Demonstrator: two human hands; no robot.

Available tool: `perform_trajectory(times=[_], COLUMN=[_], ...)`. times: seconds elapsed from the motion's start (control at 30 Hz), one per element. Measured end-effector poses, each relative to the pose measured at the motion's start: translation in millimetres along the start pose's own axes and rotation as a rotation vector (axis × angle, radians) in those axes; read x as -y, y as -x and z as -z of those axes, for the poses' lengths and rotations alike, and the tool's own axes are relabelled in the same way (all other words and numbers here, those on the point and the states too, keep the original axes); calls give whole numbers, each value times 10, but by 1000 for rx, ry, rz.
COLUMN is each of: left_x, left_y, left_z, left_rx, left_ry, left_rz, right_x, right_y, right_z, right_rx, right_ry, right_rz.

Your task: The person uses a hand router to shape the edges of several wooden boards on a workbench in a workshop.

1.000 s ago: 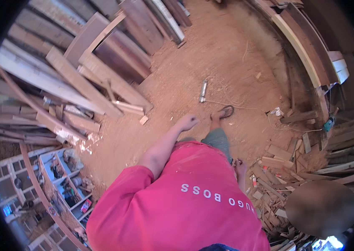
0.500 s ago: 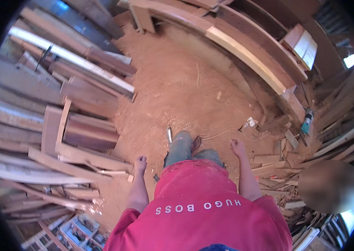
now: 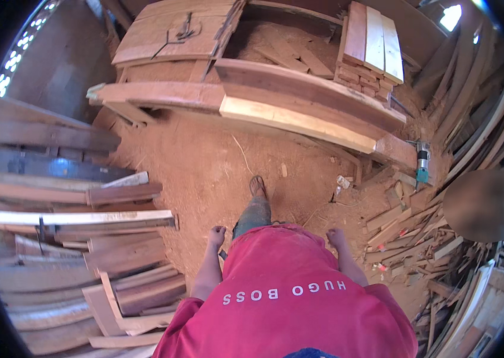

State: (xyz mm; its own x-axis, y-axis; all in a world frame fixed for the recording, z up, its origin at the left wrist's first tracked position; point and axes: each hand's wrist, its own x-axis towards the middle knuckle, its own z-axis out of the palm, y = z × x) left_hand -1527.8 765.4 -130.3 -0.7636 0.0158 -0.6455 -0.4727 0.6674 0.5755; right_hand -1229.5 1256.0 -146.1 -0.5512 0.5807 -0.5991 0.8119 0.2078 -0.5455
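Currently, the step in hand looks like walking: a sandalled foot point(image 3: 258, 186) is set forward on the reddish floor point(image 3: 198, 155), and neither hand is at work. The left hand point(image 3: 216, 236) hangs beside the body with its fingers curled in; nothing shows in it, though it is too small to tell how tightly it is closed. The right hand point(image 3: 335, 237) hangs on the other side, and nothing shows in its grip either; I cannot tell how far its fingers are open.

Nearest the left hand are boards point(image 3: 126, 258) piled along that side, near but not touching it. Nearest the right are wood scraps point(image 3: 383, 219) heaped on the floor. Well ahead, a long pale plank point(image 3: 293, 121) lies along a beam point(image 3: 162, 94), with a green power tool point(image 3: 422, 171) at the beam's right end. Beyond, a desk point(image 3: 144, 30) carries small dark tools point(image 3: 187, 24).

As I judge it, handling any of this wood calls for getting closer first, then bringing an opened hand to it.
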Motion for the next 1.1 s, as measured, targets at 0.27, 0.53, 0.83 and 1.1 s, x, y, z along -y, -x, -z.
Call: perform_trajectory(times=[0.27,0.53,0.83,1.1], left_x=[-1745,-2979,-2023,-2740], left_y=[-1448,-1992,-1447,-1008], left_z=[1088,980,353,-299], left_rx=[40,29,191,46], left_ry=[-192,134,-10,-38], left_rz=[-192,-257,55,232], right_x=[1266,2420,2535,2193], right_y=[-489,-963,-1391,-2299], right_z=[361,1143,2376,3195], right_rx=[-408,-814,-1156,-1088], right_ry=[-238,-483,-701,-488], right_rz=[3,-13,-14,88])
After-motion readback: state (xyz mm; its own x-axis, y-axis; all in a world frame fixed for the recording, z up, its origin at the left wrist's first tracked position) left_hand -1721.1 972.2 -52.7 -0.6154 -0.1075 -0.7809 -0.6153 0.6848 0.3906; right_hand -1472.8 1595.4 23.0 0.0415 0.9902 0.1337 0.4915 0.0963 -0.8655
